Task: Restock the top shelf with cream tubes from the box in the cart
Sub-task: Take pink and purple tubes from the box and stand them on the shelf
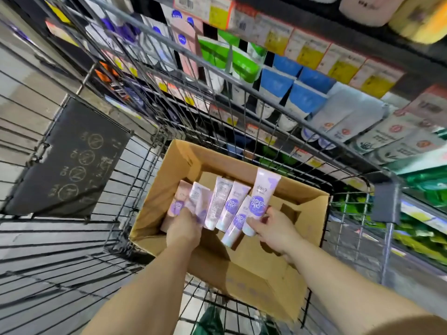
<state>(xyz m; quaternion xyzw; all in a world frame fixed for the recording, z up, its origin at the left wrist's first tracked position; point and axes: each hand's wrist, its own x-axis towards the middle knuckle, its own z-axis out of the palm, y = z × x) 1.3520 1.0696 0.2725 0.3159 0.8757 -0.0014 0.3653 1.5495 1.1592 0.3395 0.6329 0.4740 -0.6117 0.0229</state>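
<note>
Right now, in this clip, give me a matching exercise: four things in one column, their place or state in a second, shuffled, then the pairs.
Things:
1. open brown cardboard box
2. tall pink-and-purple cream tube
3. left hand
4. dark grey cart panel with circled symbols

Place or state:
A. fixed to the wire cart's far-left wall
B. resting on tubes at the box's left side
C. standing inside the wire cart
D. gripped by the right hand, raised above the others

Pairs: 1-C, 2-D, 3-B, 4-A
</note>
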